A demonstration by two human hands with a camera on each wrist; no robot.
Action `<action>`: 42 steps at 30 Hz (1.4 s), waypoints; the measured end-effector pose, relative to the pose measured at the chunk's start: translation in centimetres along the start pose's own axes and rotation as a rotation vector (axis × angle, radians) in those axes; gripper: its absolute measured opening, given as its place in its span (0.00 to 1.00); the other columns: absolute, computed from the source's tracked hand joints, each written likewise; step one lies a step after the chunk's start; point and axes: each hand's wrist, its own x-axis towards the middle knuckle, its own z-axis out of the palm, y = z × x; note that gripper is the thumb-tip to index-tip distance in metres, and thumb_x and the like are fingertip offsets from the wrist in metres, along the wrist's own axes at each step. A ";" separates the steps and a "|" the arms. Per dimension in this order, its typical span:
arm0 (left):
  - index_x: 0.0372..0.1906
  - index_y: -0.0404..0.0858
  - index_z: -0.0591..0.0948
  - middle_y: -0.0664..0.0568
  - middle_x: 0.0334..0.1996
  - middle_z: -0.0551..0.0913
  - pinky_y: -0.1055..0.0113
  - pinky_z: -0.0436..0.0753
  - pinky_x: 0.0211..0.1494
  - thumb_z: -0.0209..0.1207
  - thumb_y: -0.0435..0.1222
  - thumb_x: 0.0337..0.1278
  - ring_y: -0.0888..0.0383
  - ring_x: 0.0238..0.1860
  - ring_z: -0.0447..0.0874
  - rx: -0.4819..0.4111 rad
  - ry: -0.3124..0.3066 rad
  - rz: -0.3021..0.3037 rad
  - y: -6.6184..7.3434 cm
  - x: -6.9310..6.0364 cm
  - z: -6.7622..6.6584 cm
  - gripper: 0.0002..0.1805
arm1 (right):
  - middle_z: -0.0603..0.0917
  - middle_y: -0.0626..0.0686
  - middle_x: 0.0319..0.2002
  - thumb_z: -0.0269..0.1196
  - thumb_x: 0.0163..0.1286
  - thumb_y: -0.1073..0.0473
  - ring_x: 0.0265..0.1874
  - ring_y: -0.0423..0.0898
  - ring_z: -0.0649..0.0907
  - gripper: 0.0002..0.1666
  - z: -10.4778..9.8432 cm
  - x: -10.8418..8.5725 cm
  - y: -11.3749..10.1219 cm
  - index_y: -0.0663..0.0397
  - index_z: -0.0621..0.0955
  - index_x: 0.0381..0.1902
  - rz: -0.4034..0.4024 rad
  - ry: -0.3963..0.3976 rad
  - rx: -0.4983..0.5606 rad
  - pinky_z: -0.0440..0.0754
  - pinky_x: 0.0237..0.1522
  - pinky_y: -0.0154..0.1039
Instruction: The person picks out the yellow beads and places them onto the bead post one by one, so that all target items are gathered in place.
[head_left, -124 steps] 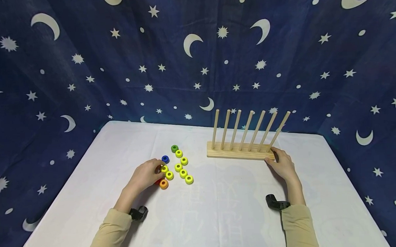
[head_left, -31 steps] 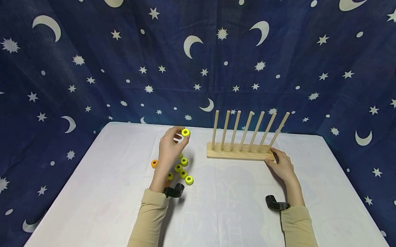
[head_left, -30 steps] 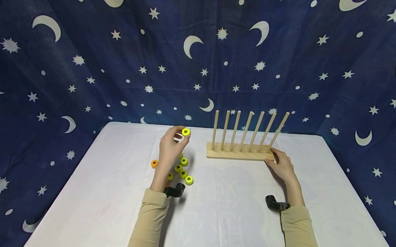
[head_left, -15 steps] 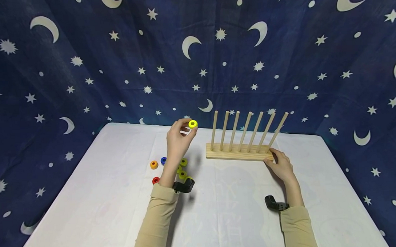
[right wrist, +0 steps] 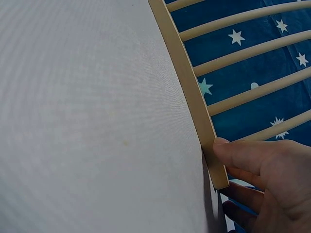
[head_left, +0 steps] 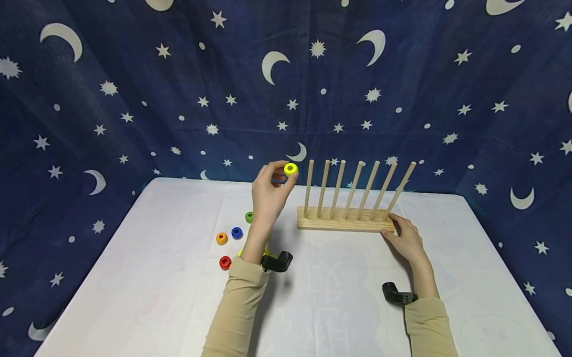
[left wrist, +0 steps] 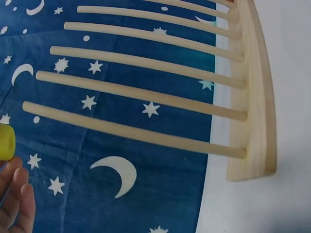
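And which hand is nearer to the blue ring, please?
The left hand, raised right of the blue ring; the right hand is farther, gripping the rack at its right end.

Through my head view I look forward and down across the desk (head_left: 347, 297), taking in the left hand (head_left: 270, 195), right hand (head_left: 406, 240) and starry curtain (head_left: 244, 75). My left wrist view, rolled sideways, faces the peg rack (head_left: 337, 224) closely near its left end; my right wrist view, rolled oppositely, hugs the right end. All three share rack and curtain.
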 end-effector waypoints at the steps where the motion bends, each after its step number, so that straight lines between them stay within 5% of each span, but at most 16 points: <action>1: 0.49 0.39 0.82 0.46 0.38 0.83 0.64 0.80 0.39 0.67 0.38 0.53 0.52 0.37 0.82 0.000 -0.002 0.003 0.2 0.1 0.1 0.17 | 0.56 0.71 0.71 0.57 0.70 0.53 0.71 0.70 0.53 0.40 0.0 0.0 0.0 0.62 0.57 0.73 0.001 -0.001 0.001 0.47 0.68 0.70; 14: 0.50 0.39 0.81 0.45 0.41 0.83 0.61 0.82 0.41 0.66 0.39 0.54 0.51 0.40 0.82 -0.007 -0.048 0.030 1.8 1.5 1.9 0.18 | 0.56 0.71 0.71 0.57 0.69 0.52 0.71 0.70 0.53 0.40 0.1 0.0 0.4 0.61 0.58 0.73 -0.009 -0.001 0.013 0.47 0.67 0.71; 42: 0.50 0.39 0.82 0.46 0.40 0.82 0.64 0.82 0.45 0.65 0.42 0.56 0.53 0.40 0.82 0.045 -0.100 0.039 1.7 2.3 3.4 0.18 | 0.57 0.70 0.71 0.57 0.69 0.53 0.71 0.70 0.53 0.40 0.0 0.0 -0.1 0.61 0.58 0.73 0.002 0.020 0.019 0.47 0.68 0.71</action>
